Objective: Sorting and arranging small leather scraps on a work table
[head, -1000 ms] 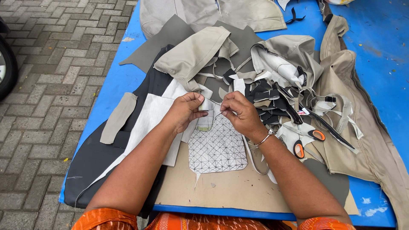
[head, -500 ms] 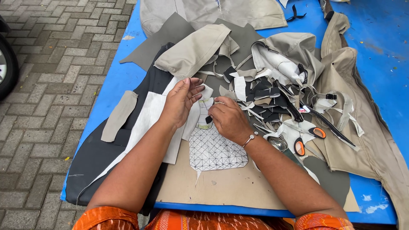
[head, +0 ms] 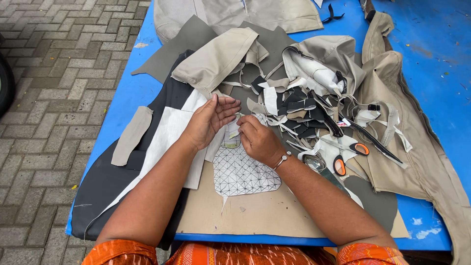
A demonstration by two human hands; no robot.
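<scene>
A small pale fabric scrap (head: 234, 133) is pinched in the fingertips of the right hand (head: 257, 140), just above a white piece marked with a diamond grid (head: 240, 172) on tan cardboard (head: 255, 216). The left hand (head: 211, 120) is held open beside it, fingers spread. Orange-handled scissors (head: 343, 157) lie near the right wrist on the blue table (head: 122, 98).

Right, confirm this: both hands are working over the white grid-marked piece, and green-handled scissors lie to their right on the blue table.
One detail is wrong: the scissors have orange handles, not green, as the head view shows. The left hand and right hand do work over the white grid-marked piece, on the blue table.
</scene>
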